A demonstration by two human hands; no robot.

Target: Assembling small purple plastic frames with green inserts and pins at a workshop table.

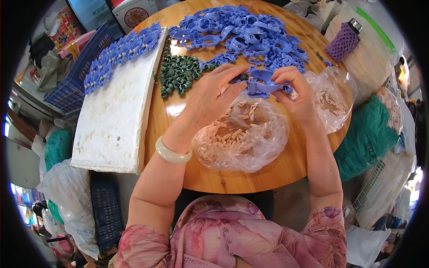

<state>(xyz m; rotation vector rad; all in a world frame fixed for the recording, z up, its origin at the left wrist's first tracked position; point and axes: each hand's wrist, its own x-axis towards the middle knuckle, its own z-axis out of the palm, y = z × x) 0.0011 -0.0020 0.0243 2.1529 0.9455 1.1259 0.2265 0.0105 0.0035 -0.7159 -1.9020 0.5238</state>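
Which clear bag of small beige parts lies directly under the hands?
The larger clear bag, nearest the person, under both hands; the second bag lies farther right, beyond the right hand.

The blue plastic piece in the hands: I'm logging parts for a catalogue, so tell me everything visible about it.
The blue plastic piece is a flat, moulded part of glossy periwinkle plastic with curved arms and open cut-outs. It is held roughly level above the clear bag of small beige parts, in front of the pile of similar blue pieces. The left hand grips its left side and the right hand pinches its right end. Fingers hide part of it.
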